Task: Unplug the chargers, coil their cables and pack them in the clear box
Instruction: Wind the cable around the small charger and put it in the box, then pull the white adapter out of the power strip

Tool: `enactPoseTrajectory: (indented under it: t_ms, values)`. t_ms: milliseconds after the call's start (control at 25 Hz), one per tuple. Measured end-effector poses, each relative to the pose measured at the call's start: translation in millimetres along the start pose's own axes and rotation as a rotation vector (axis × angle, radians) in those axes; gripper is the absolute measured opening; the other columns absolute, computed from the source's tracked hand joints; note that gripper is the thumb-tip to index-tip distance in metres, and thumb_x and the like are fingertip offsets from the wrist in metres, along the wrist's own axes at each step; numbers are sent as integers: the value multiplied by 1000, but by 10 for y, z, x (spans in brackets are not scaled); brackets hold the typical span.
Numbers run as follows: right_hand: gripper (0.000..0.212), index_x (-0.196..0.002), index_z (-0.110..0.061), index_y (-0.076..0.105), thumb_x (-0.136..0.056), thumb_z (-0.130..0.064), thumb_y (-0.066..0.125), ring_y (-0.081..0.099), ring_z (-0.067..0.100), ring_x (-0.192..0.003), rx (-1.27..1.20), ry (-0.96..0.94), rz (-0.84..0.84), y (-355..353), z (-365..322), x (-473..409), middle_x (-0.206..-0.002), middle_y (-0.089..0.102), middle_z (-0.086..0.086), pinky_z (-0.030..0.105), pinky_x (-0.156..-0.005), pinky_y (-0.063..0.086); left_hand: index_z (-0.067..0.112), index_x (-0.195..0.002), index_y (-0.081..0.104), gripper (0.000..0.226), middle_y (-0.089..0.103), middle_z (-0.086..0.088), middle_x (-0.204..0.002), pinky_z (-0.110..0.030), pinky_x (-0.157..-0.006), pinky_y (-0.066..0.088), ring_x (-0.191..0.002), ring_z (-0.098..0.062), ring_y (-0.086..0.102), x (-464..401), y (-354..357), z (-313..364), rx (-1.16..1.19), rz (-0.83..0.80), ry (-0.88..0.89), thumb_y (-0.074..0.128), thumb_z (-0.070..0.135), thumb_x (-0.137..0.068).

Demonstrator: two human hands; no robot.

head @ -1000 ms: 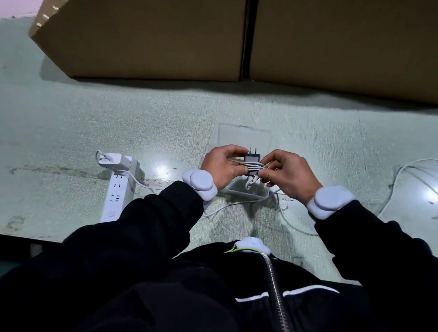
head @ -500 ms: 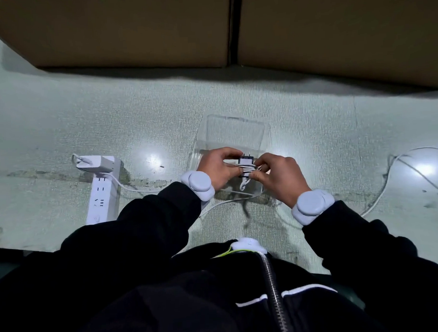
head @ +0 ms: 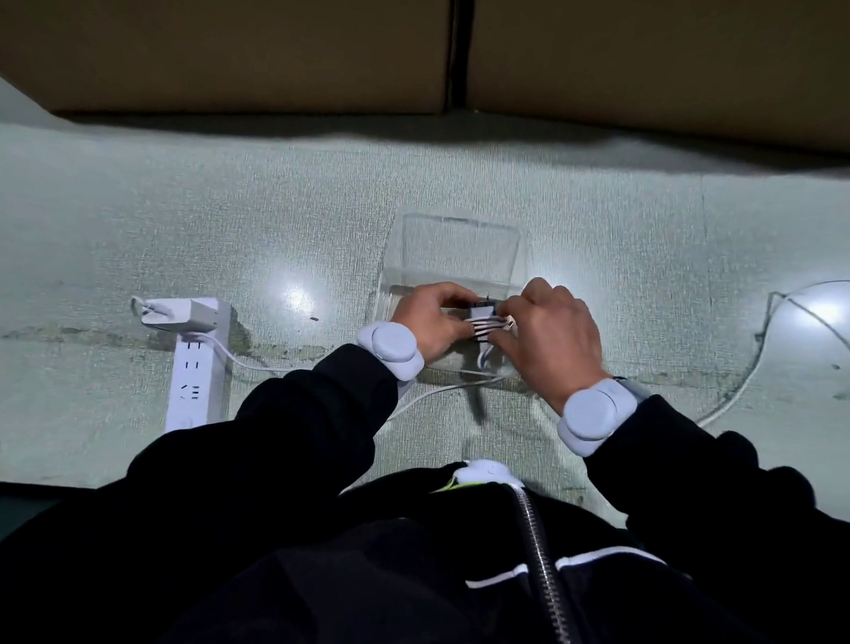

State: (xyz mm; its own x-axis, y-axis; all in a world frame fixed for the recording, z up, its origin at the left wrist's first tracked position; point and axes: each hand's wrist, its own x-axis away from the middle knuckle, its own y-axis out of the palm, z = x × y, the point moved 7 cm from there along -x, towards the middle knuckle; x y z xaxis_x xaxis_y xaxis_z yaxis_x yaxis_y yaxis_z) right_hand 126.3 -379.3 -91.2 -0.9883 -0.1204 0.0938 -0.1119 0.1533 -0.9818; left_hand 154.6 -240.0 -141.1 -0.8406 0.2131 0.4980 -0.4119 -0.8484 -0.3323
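Both hands, left point(head: 428, 321) and right point(head: 551, 332), clamped on 1 charger point(head: 481, 320) with cable wound round it, now lowered from above into the clear box point(head: 459, 243). Nearly packed. Left of the box, 1 charger point(head: 182, 313) plugged into the power strip point(head: 196, 382).

Both hands, left hand point(head: 430, 321) and right hand point(head: 553, 336), apparently pinched together.

Your fingers point(head: 528, 308) are hiding most of the small cable-wrapped charger point(head: 481, 320); the frame's top edge is cutting off the brown cardboard boxes point(head: 259, 48).
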Motion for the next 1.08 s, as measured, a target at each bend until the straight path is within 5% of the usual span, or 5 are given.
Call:
enactPoseTrajectory:
  t_ms: [480, 720, 1080]
  values:
    - [34, -106, -14, 68, -85, -41, 61, 56, 33, -91, -25, 65, -40, -16, 57, 56, -98, 61, 10, 39, -78, 39, 17, -112, 66, 30, 67, 9, -84, -23, -45, 45, -54, -18, 58, 126, -69, 54, 42, -34, -36, 68, 9, -83]
    - [28, -100, -14, 69, -87, -37, 60, 56, 33, -88, -111, 57, 1, -88, 13, 59, -95, 63, 10, 38, -75, 40, 17, -107, 68, 25, 70, 1, -94, -39, -60, 57, -62, -18, 63, 167, -107, 65, 45, -23, -22, 68, 10, -83]
    - [28, -103, -14, 69, -88, -36, 57, 54, 33, -95, -166, 6, -3, -202, -145, -32, -100, 65, 10, 39, -79, 44, 27, -92, 70, 19, 73, 0, -95, -39, -79, 58, -85, -19, 69, 242, -347, 91, 79, 80, 59, 68, 19, -75]
